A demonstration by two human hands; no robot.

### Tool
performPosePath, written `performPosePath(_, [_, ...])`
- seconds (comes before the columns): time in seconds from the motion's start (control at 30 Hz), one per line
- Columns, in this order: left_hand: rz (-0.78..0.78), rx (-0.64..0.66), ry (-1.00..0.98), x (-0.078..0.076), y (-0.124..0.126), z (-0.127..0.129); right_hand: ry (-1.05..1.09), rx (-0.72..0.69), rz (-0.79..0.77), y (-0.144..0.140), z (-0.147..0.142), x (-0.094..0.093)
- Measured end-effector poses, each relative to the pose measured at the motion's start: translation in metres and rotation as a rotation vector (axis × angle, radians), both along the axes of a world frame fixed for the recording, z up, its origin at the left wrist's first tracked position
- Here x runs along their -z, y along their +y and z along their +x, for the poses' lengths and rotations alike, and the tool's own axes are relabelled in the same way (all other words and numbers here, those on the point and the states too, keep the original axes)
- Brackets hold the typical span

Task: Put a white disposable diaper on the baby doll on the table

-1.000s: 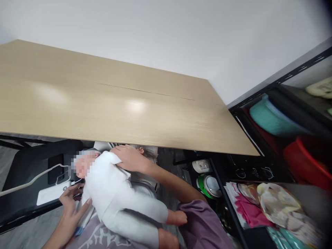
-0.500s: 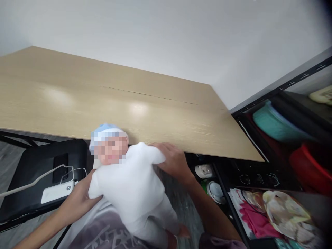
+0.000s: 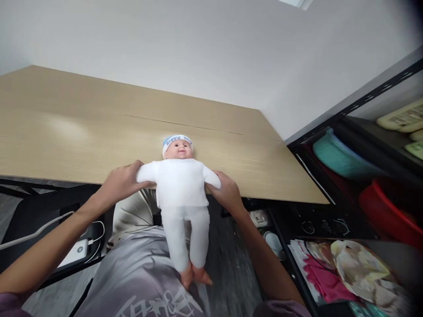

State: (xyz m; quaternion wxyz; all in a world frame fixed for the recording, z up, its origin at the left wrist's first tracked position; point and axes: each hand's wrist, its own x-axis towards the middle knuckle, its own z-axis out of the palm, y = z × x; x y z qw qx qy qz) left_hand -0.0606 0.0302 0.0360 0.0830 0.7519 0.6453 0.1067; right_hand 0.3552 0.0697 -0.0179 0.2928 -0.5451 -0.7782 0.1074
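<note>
A baby doll (image 3: 183, 185) in a white outfit and a blue and white cap hangs upright, facing me, at the near edge of the wooden table (image 3: 99, 145). My left hand (image 3: 124, 181) grips the end of the doll's sleeve on the left side, and my right hand (image 3: 228, 191) grips the other sleeve. Both arms of the doll are stretched out sideways. Its head and chest overlap the tabletop in view, while its legs and bare feet dangle above my lap and the floor.
To the left, a black chair (image 3: 20, 220) bears a white power bank (image 3: 76, 252) with a cable. At right, a shelf holds a teal basin (image 3: 343, 156) and a red basin (image 3: 386, 211). Below them lie pink cloth (image 3: 325, 279) and a patterned bag (image 3: 360, 268).
Both my hands have carried the doll up and forward toward the table edge. It has gone from tilted to nearly straight, with its arms pulled wide.
</note>
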Motion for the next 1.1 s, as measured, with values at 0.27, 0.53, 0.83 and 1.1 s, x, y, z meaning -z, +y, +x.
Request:
performPosePath(0.27, [0.111, -0.067, 0.019, 0.014, 0.066, -0.025, 0.027, 0.03, 0.033, 0.058, -0.018, 0.014])
performPosePath(0.53, [0.291, 0.0, 0.028, 0.041, 0.159, -0.037, -0.021, -0.003, 0.111, 0.153, -0.04, 0.02])
performPosePath(0.83, [0.386, -0.013, -0.053, 0.047, 0.268, -0.055, -0.028, 0.066, 0.197, 0.244, -0.06, 0.027])
performPosePath(1.1, [0.44, -0.056, -0.036, 0.052, 0.348, -0.064, -0.037, 0.08, 0.237, 0.325, -0.068, 0.028])
